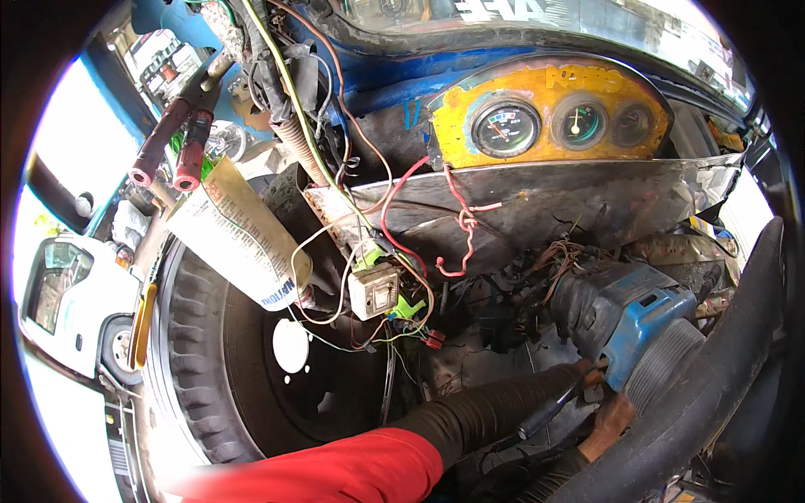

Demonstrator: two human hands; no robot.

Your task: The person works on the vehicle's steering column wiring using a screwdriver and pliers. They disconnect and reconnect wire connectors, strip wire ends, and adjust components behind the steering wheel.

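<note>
My left arm, in a red sleeve with a dark ribbed cuff, reaches across to the blue steering column cover (654,323). Only a small part of my left hand (594,375) shows at the cover's lower edge; its fingers are hidden. Just below it, my right hand (610,426) comes up behind the black steering wheel rim (713,386), its fingers out of sight under the cover. A black rod-shaped handle or lever (551,409) slants beside both hands. Whether either hand grips it cannot be made out.
Loose wires and a small white switch box (375,291) hang left of the column. A yellow gauge panel (549,117) sits above. Red-handled pliers (179,138) and a pale printed container (239,235) are at the left, near a large tyre (197,360).
</note>
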